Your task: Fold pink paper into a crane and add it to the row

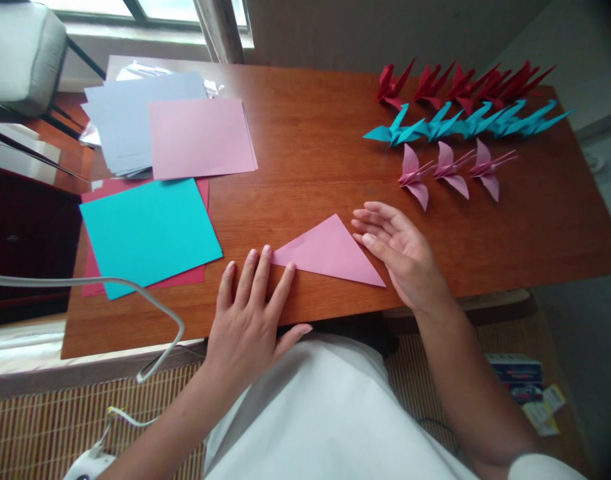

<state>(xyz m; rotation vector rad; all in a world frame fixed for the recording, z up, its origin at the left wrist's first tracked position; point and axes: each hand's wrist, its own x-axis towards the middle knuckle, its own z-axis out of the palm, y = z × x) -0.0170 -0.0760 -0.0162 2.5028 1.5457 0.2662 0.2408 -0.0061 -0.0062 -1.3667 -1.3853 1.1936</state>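
A pink sheet of paper folded into a triangle [333,253] lies flat near the front edge of the table, its long side toward me. My left hand [250,313] rests on the table with fingers spread, its fingertips touching the left corner of the triangle. Just off the triangle's right side is my right hand [400,253], palm turned inward and fingers loosely curved apart. Nothing is held in it.
Paper cranes stand in rows at the back right: red [463,87], blue [465,123] and pink [450,172]. On the left lie pink sheets [200,137], grey-blue sheets [120,127], and a turquoise sheet [150,237] over red paper [93,273]. A white cable [160,310] crosses the table's left front.
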